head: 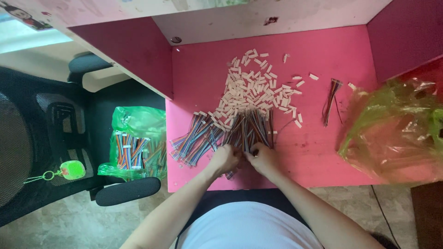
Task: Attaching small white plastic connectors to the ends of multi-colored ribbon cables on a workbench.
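Observation:
On the pink table (323,60) lies a fan of short multicoloured ribbon cables (203,131) with white end plugs. Behind it is a loose heap of several small white plastic connector housings (251,87). My left hand (224,159) and my right hand (264,159) meet at the near edge of the cable pile, fingers closed around the ends of a bundle of cables (251,131). What exactly sits between the fingertips is hidden by the hands.
A small separate cable bundle (331,99) lies to the right. A crumpled green-and-clear plastic bag (397,133) rests at the table's right end. A green bag of more cables (136,147) sits on a black office chair (50,133) at left. Maroon partition walls (134,50) flank the table.

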